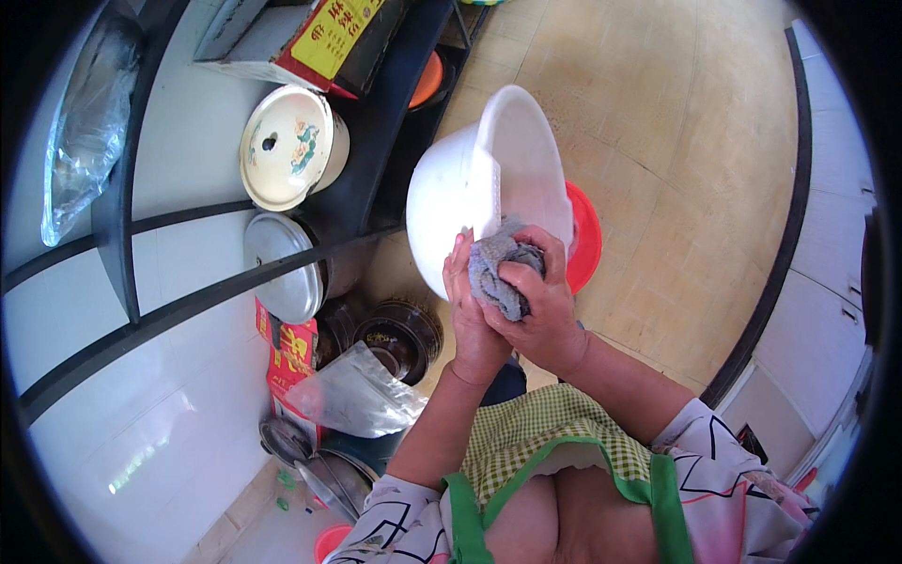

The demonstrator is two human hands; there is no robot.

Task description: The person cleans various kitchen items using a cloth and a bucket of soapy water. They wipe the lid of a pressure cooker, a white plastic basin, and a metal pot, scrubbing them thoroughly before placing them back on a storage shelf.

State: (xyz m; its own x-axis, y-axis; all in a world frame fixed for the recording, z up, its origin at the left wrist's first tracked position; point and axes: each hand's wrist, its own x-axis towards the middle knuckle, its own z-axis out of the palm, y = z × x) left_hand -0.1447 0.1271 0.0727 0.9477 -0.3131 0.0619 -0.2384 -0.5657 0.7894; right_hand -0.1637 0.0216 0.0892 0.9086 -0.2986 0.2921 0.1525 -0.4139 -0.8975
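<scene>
A white plastic basin [444,190] is tilted on its side in front of me, its opening facing right. My right hand [539,296] is closed around a bunched grey cloth [497,271] at the near rim of the basin. My left hand [468,310] is against the basin's near edge, its fingers extended along the outside and its palm beside the cloth. A red plastic basin [588,240] shows partly behind the white one, lower down. The underside of the cloth and part of the near rim are hidden by my hands.
On the left, a dark shelf [352,169] holds an enamel pot with a floral lid [289,158] and a box. A metal-lidded pot [285,264], dark jars [409,338], a plastic bag [359,395] and pot lids stand lower left. White cabinets [817,317] line the right.
</scene>
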